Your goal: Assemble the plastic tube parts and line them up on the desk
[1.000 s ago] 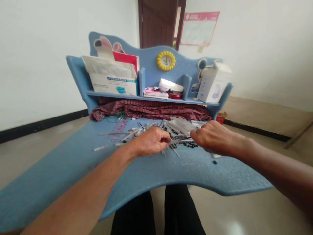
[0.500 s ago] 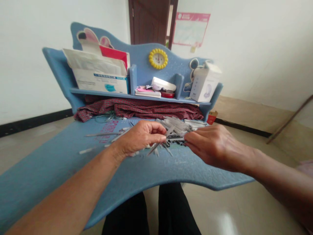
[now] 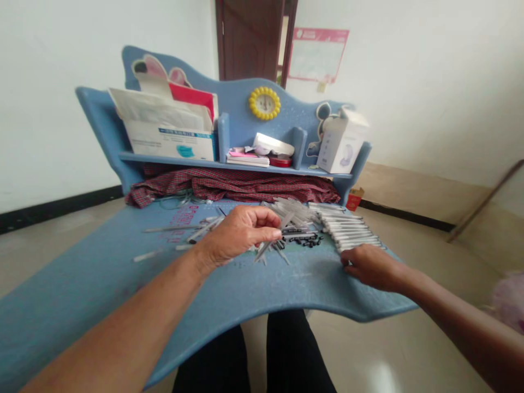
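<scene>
My left hand hovers over the middle of the desk with thumb and fingers pinched together. What lies in the pinch blends with the clear plastic pen tubes heaped behind it. Small black pen parts are scattered just right of its fingertips. My right hand rests low at the near end of a neat row of pens, its fingers curled in. Whatever those fingers hold, if anything, is hidden. Loose thin tubes lie under and around my left hand.
The blue desk has a curved front edge. Along its back lies a red checked cloth beneath a shelf carrying a mask box, a white box and a red tin. More pen pieces lie left of the heap.
My right hand has moved away from my left, rightward and down to the near end of the pen row, uncovering the row and black parts. My left hand has barely moved.
</scene>
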`<action>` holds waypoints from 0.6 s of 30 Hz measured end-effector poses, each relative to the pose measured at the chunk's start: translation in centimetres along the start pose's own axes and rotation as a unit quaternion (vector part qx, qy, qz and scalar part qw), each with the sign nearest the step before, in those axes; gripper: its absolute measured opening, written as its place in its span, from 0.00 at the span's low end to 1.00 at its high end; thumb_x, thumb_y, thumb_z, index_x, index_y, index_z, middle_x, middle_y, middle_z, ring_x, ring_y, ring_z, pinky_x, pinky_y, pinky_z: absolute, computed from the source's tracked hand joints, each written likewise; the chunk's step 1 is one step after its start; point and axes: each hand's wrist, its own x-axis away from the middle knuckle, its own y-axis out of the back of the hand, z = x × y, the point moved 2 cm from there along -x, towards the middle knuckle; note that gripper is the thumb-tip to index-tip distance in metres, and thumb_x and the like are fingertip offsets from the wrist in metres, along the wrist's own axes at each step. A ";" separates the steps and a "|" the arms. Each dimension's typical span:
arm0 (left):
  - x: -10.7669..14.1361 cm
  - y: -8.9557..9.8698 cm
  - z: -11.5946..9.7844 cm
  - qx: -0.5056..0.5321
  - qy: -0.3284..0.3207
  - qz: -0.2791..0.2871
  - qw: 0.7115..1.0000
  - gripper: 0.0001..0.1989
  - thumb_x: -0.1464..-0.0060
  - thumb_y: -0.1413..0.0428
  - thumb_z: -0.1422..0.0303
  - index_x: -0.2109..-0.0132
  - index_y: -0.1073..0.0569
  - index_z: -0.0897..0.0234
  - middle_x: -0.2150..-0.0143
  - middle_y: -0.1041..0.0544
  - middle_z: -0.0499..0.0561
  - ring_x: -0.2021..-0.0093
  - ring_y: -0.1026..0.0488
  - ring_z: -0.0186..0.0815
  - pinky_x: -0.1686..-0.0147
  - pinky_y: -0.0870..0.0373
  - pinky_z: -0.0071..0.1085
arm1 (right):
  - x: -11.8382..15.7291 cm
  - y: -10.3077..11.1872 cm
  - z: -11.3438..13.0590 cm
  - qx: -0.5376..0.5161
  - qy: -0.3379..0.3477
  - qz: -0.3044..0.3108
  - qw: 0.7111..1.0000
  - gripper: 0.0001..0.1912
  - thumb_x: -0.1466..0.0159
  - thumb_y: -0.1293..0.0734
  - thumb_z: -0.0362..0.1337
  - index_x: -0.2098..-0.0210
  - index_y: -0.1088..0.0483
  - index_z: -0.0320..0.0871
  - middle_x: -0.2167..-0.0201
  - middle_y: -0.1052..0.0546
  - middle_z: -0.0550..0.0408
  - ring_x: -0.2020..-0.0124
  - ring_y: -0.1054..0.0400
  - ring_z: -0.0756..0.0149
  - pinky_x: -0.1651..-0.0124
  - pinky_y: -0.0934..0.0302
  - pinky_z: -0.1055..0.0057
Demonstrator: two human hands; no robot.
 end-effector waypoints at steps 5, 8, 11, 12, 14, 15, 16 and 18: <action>0.2 -0.3 0.3 -0.025 0.011 0.033 0.999 0.08 0.56 0.42 0.69 0.67 0.28 0.68 0.72 0.25 0.48 0.71 0.30 0.30 0.67 0.35 0.27 | -0.1 2.1 1.7 -0.228 0.077 -0.089 0.967 0.07 0.43 0.39 0.32 0.73 0.30 0.40 0.79 0.28 0.56 0.78 0.35 0.71 0.74 0.45 0.75; 0.3 -0.4 0.2 -0.031 0.023 0.053 0.998 0.07 0.56 0.42 0.70 0.67 0.28 0.68 0.73 0.26 0.47 0.72 0.30 0.29 0.68 0.36 0.27 | -0.7 4.1 3.1 -0.424 0.096 -0.127 0.891 0.06 0.45 0.35 0.36 0.72 0.30 0.39 0.80 0.28 0.57 0.78 0.35 0.72 0.76 0.43 0.76; 0.4 -0.4 -0.1 -0.035 0.028 0.075 0.996 0.07 0.57 0.42 0.69 0.68 0.28 0.68 0.74 0.27 0.45 0.74 0.32 0.28 0.71 0.38 0.25 | -1.5 5.9 4.1 -0.515 0.123 -0.179 0.829 0.08 0.48 0.31 0.38 0.74 0.29 0.38 0.81 0.29 0.58 0.79 0.36 0.73 0.77 0.42 0.76; 0.5 -0.4 -0.1 -0.037 0.029 0.079 0.996 0.07 0.57 0.42 0.69 0.68 0.28 0.68 0.75 0.28 0.45 0.74 0.33 0.28 0.71 0.38 0.25 | -1.7 6.3 4.3 -0.527 0.132 -0.192 0.818 0.09 0.48 0.30 0.39 0.74 0.29 0.38 0.81 0.29 0.58 0.79 0.37 0.73 0.77 0.42 0.76; 0.5 -0.4 -0.2 -0.038 0.030 0.082 0.995 0.07 0.57 0.42 0.69 0.69 0.28 0.67 0.76 0.29 0.44 0.75 0.34 0.27 0.73 0.40 0.24 | -2.2 6.8 4.6 -0.536 0.139 -0.203 0.808 0.08 0.49 0.30 0.38 0.74 0.28 0.38 0.81 0.29 0.58 0.79 0.37 0.73 0.76 0.41 0.76; 0.5 -0.4 -0.2 -0.037 0.030 0.084 0.995 0.07 0.57 0.42 0.69 0.69 0.28 0.67 0.76 0.29 0.44 0.75 0.35 0.27 0.73 0.40 0.24 | -2.5 6.9 4.7 -0.538 0.141 -0.202 0.806 0.08 0.49 0.30 0.38 0.74 0.28 0.38 0.80 0.29 0.58 0.79 0.37 0.73 0.75 0.41 0.75; 0.5 -0.4 -0.2 -0.036 0.029 0.085 0.995 0.07 0.57 0.42 0.69 0.69 0.29 0.67 0.77 0.30 0.43 0.75 0.35 0.27 0.73 0.40 0.24 | -2.7 7.0 4.7 -0.539 0.142 -0.200 0.806 0.08 0.49 0.30 0.37 0.74 0.27 0.38 0.80 0.29 0.58 0.78 0.37 0.73 0.75 0.41 0.75; 0.6 -0.4 -0.2 -0.037 0.028 0.087 0.995 0.07 0.57 0.42 0.69 0.69 0.28 0.67 0.76 0.30 0.43 0.76 0.36 0.27 0.74 0.40 0.24 | -2.9 7.0 4.9 -0.538 0.146 -0.196 0.807 0.07 0.50 0.29 0.36 0.74 0.27 0.38 0.80 0.29 0.58 0.78 0.37 0.73 0.75 0.41 0.76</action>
